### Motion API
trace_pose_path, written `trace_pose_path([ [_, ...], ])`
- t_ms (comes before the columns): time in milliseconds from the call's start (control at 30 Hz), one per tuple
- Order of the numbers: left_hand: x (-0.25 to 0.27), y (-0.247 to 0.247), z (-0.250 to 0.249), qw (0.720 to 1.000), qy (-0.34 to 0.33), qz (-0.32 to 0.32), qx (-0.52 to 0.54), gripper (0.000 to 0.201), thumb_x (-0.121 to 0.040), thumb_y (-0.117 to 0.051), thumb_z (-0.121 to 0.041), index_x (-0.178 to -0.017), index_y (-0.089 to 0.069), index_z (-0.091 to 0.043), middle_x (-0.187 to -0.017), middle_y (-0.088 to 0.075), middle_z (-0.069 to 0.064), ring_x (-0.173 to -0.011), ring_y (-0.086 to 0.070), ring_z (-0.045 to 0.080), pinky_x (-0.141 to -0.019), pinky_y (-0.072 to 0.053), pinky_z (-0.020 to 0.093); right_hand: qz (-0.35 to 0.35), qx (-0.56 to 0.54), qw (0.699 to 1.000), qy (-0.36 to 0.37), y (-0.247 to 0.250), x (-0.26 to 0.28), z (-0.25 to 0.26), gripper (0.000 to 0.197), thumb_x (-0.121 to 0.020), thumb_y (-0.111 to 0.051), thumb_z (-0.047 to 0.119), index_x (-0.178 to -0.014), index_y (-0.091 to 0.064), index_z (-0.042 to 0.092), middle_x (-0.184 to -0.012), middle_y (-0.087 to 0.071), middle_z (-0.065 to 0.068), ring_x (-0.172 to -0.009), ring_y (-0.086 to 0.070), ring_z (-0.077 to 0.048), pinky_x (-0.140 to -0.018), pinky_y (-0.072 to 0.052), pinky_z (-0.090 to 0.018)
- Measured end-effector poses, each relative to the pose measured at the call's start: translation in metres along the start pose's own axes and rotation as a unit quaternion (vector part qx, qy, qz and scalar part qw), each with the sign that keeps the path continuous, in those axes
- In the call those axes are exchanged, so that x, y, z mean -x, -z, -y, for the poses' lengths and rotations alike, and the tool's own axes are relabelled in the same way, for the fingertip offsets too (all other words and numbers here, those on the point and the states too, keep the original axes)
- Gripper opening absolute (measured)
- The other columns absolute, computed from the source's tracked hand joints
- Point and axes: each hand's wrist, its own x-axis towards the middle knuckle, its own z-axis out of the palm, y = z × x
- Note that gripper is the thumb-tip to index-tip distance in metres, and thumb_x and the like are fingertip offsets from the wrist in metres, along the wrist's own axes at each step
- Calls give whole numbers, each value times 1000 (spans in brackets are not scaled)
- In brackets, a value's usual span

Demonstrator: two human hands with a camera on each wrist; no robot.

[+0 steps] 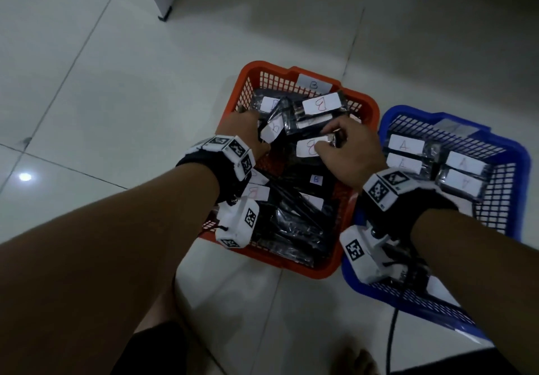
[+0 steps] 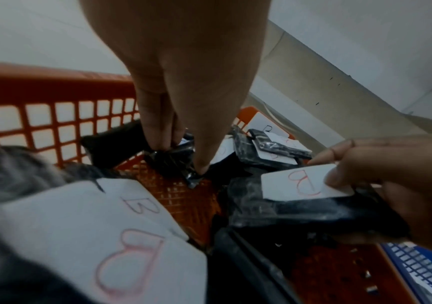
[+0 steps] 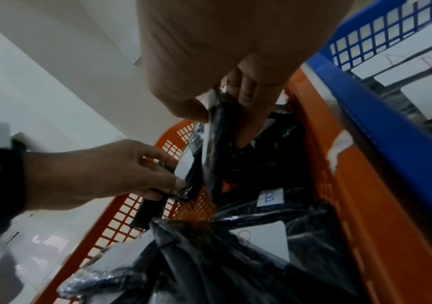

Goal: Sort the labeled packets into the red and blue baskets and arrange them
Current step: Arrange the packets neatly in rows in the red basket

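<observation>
Pale floor tiles fill the frame, with a red basket at centre and a blue basket touching it at right. Both hands work inside the red one among black packets with white B labels. The left hand pinches the corner of a tilted black packet; the right hand grips another B packet, thumb across its label. Packets marked A lie in neat rows in the blue basket.

The slick wrapping could slip from such small pinches, and lifting either packet may tumble the loose pile further.

Only the left wrist view shows bare orange mesh beneath the pinched packet; only the head view shows the tidy A rows whole.
</observation>
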Motion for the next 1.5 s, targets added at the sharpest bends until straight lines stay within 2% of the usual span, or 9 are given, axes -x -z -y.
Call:
trace_pose_path([
  [200,-10,1,-10,997,10,55,-45,44,-68,-79,-38,-100,-63,-12,-89,-66,5,-82,-65,26,-68,-54,32,7,41,999,0,-5,4,3,17,-81,-67,26,-97,-62,23,-82,-65,6,-72,-58,-7,-63,-44,-20],
  [433,-1,14,9,997,0,-67,45,21,-76,-73,-24,-93,-63,-19,-89,-66,4,-79,-62,25,-71,-54,35,44,36,998,-2,-25,3,6,21,-84,-66,18,-105,-66,22,-89,-63,7,-85,-57,-9,-69,-42,-14],
  [600,11,18,21,983,-66,-137,99,16,-81,-69,-24,-95,-65,-17,-92,-64,-3,-81,-63,14,-69,-44,21,15,-42,997,-65,-57,-6,2,19,-88,-66,15,-107,-64,17,-90,-61,5,-82,-58,-9,-53,-37,-3],
  [700,21,16,33,971,-32,-219,91,29,-85,-60,-22,-113,-61,-14,-110,-59,5,-97,-58,18,-78,-45,25,22,-56,994,-92,-66,-9,-4,20,-87,-67,16,-106,-65,19,-92,-62,6,-86,-60,-11,-69,-45,-9],
  [800,33,16,40,979,66,-135,140,53,-85,-60,-20,-135,-44,-15,-125,-55,7,-109,-58,22,-89,-49,31,40,-72,990,-111,-70,-11,-8,20,-83,-69,17,-102,-66,25,-96,-66,3,-91,-66,-18,-84,-54,-28],
  [900,43,8,44,986,115,-16,120,49,-93,-51,-18,-140,-37,-14,-125,-60,12,-105,-61,32,-80,-42,25,57,6,994,-88,-64,-10,-3,21,-85,-69,20,-106,-68,22,-105,-68,2,-93,-63,-14,-76,-45,-18],
  [1100,44,2,46,982,142,-16,127,30,-98,-42,-18,-126,-46,-8,-113,-62,17,-93,-61,35,-71,-39,28,30,279,958,51,-57,3,15,18,-92,-61,26,-106,-71,25,-121,-55,-2,-113,-54,-21,-81,-48,-33],
  [1267,45,-1,48,980,134,-4,144,29,-99,-42,-19,-126,-44,-8,-111,-62,18,-92,-62,35,-72,-42,30,144,200,968,48,-75,9,37,21,-91,-60,39,-94,-73,22,-94,-72,1,-86,-67,-21,-76,-57,-33],
  [1500,46,-2,49,980,126,-11,156,27,-99,-42,-15,-124,-43,-5,-111,-62,19,-91,-62,34,-71,-42,30,254,189,948,-2,-91,14,39,51,-85,-59,60,-103,-70,14,-94,-71,-4,-87,-67,-21,-81,-57,-38],
])
